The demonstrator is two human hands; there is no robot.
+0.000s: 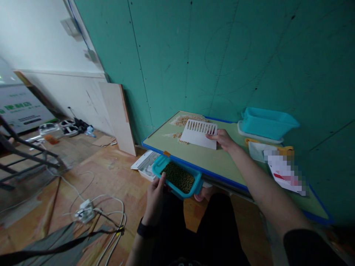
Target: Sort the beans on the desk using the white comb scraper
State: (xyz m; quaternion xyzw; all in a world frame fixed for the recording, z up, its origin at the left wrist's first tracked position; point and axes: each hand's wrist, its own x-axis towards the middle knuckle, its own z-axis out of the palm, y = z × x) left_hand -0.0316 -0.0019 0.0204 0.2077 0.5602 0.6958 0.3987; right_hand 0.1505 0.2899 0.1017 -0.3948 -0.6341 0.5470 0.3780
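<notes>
In my left hand (155, 195) is a turquoise plastic container (184, 194), held by its near left side with the thumb over the rim. Dark green beans (174, 174) fill most of it, with paler yellowish beans (188, 183) at its right end. The container sits just below the table's front edge. My right hand (222, 139) grips the right side of a white slotted scraper (198, 137), tilted on the tabletop. Beside and behind the scraper lie scattered pale yellow beans or grains (185, 120), partly hidden by it.
An empty-looking turquoise bin (267, 123) stands on a white lid at the table's back right. Nearer are a white cloth or pouch (257, 151) and a printed packet (287, 173). An opened white box (146, 164), a power strip (85, 211) and cables lie on the floor at left.
</notes>
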